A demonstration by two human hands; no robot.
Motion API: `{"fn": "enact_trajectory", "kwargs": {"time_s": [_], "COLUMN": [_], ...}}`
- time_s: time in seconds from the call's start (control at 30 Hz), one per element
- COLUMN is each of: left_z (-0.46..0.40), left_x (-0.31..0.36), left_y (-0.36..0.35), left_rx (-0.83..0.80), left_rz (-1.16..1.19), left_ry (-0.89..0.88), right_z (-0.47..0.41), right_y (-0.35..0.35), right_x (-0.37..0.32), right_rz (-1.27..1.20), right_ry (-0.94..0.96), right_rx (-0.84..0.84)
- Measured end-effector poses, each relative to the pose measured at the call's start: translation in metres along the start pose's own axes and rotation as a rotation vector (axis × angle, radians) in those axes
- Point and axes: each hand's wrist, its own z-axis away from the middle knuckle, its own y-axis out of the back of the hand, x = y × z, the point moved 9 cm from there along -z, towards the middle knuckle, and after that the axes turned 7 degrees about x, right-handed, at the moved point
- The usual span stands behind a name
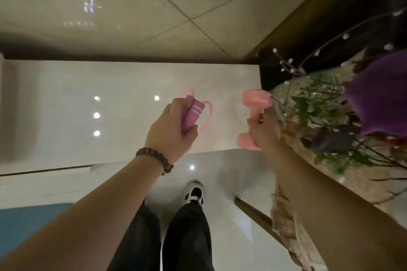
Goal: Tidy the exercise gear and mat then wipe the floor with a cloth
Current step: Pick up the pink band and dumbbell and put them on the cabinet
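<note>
Dumbbell, pink, sits right of the frame's centre in the right hand, whose fingers are wrapped around its bar so that one head sticks out above the hand and the other below it. Left of it, near the middle of the frame, the left hand is closed around the purple handles of a skipping rope, white bands showing on the handle ends and thin pink loops of cord curving out on both sides of the fist. A dark beaded bracelet circles the left wrist. Both arms reach out over a pale, glossy surface that fills the centre band of the frame and reflects small round lights; whether it is a low ledge or a floor slab cannot be told. Crowding the right edge just beside the dumbbell is a flower arrangement with green leaves, thin twigs tipped with white buds, and a large purple shape at the upper right, and the top head of the dumbbell nearly touches the twigs. A strip of blue mat lies in the lower left corner. At the bottom centre are dark trousers and one black-and-white shoe on shiny white floor. Beige tiles fill the upper part.
</note>
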Motion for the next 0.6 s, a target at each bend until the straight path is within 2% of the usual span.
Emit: {"fn": "enact_trajectory", "kwargs": {"time_s": [0.23,0.33,0.5,0.6], "left_z": [-0.037,-0.044,-0.062,-0.086], "left_x": [-0.022,-0.027,-0.013,0.003], "left_y": [-0.068,-0.086,-0.107,-0.120], "left_rx": [-0.076,-0.114,-0.190,-0.189], "left_rz": [-0.006,-0.006,-0.031,-0.059], "left_ry": [-0.088,-0.100,-0.181,-0.276], "right_z": [-0.094,-0.122,-0.126,-0.132], "right_y": [-0.032,-0.042,-0.043,-0.038], "right_x": [-0.004,0.001,-0.004,-0.007], "right_rz": [0.102,0.150,-0.006,-0.009], "right_ry": [0.125,0.122,0.047,0.099], "right_rx": [0.067,0.090,-0.097,-0.058]}}
